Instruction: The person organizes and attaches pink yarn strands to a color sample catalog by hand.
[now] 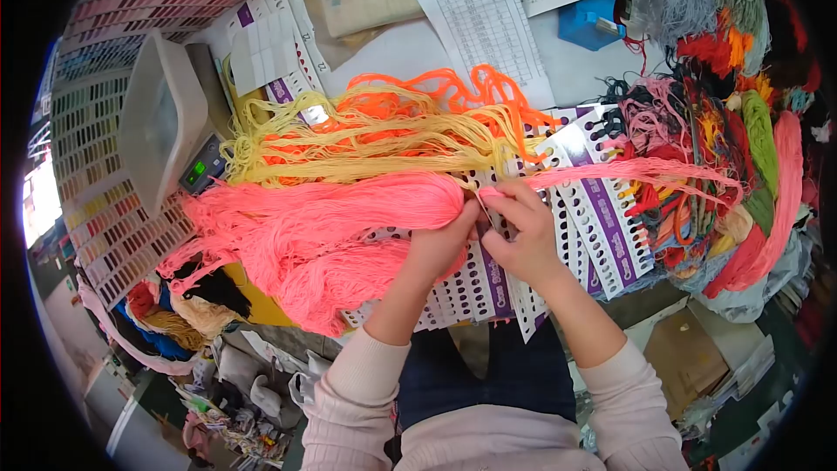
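Observation:
My left hand [440, 242] is closed around the near end of a large pink bundle of embroidery thread [340, 209], which spreads out to the left. Close beside it, my right hand [526, 235] is closed with thumb and fingers pinched together at a white punched thread card [523, 301]. A loop of pink thread shows at its fingertips, but the exact grip is partly hidden. From there a pink hank [628, 172] stretches away to the right. Beneath both hands lie several punched cards with purple bands [602, 214].
Yellow thread [401, 153] and orange thread [497, 92] lie just beyond the pink bundle. A tangled multicolour heap [680, 139] is on the right. At left stand a white tray [161, 122], a scale with a green display [202, 163] and a colour chart [96, 166]. Printed sheets [479, 17] lie at the back.

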### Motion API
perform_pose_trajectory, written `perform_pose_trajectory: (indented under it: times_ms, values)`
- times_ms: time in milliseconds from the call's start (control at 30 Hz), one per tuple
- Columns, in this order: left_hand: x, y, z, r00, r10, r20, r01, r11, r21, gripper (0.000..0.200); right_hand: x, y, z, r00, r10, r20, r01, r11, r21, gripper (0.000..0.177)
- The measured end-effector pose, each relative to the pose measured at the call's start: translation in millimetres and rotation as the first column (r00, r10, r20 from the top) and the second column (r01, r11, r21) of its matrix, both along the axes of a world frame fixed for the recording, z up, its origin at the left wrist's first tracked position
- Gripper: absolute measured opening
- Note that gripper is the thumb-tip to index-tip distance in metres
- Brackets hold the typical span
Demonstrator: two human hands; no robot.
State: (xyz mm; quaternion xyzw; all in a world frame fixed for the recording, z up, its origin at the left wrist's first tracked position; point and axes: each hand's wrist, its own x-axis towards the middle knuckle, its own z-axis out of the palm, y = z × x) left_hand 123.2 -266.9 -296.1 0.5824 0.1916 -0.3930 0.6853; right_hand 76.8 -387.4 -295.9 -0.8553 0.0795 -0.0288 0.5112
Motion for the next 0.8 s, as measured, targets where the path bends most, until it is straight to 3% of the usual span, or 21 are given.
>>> perform_pose_trajectory:
  times_ms: [100, 200, 300, 433, 633, 767, 800]
  values:
    - [10.5, 5.9, 13.5, 0.995, -0.065, 0.078, 0.061, 0.997, 0.052, 0.007, 5.4, -3.7, 8.1, 0.998, -0.044, -0.034, 0.045, 0.999, 0.024, 0.037]
    - [22.7, 41.7, 12.5, 0.98, 0.053, -0.191, -0.088, 0.98, -0.18, 0.007, 6.5, -5.4, 6.4, 0.996, -0.061, -0.059, 0.064, 0.996, 0.058, 0.037]
    - [18.6, 29.7, 13.8, 0.992, 0.005, -0.123, -0.001, 1.0, 0.03, 0.007, 4.0, -2.8, 2.0, 0.998, -0.043, -0.056, 0.047, 0.997, 0.066, 0.037]
    - [21.3, 32.9, 15.6, 0.948, 0.175, -0.267, -0.209, 0.972, -0.104, 0.007, 3.7, -5.5, 0.8, 0.998, -0.001, -0.065, 0.002, 1.0, 0.01, 0.039]
    - [14.8, 27.1, 20.3, 0.986, 0.108, -0.125, -0.094, 0.989, 0.117, 0.007, 2.4, -0.1, -5.4, 0.995, 0.03, -0.095, -0.033, 0.999, -0.036, 0.041]
    - [9.8, 26.3, 3.9, 0.994, 0.086, -0.071, -0.08, 0.994, 0.079, 0.014, 3.4, -2.9, -3.0, 0.994, 0.044, -0.102, -0.053, 0.995, -0.079, 0.039]
    - [9.4, 28.9, 8.2, 0.98, 0.115, -0.162, -0.117, 0.993, -0.004, 0.016, 3.8, -3.8, -2.8, 0.993, 0.045, -0.107, -0.052, 0.997, -0.062, 0.037]
